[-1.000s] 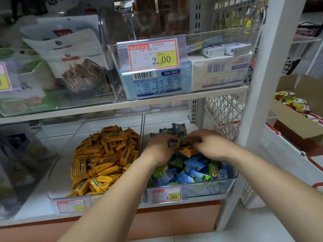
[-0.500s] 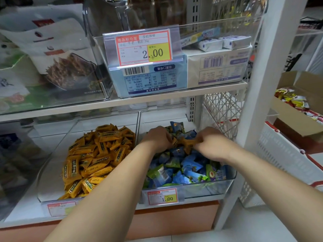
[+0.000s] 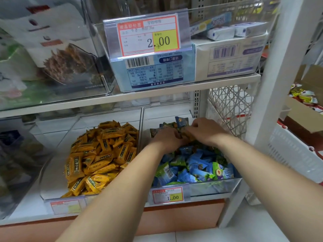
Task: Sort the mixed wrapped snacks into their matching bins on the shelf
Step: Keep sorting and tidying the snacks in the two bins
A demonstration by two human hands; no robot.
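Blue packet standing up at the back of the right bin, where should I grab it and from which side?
Pinch the blue packet by its top edge, coming from above: it stands upright, its top sticks above the pile, and the right hand sits close beside it.

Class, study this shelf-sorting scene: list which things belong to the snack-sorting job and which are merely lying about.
Job: left hand, right hand, blue-green snacks, right bin, orange snacks, left bin.
Lying about: blue box, white box, 2.00 price tag, cardboard box, white basket.
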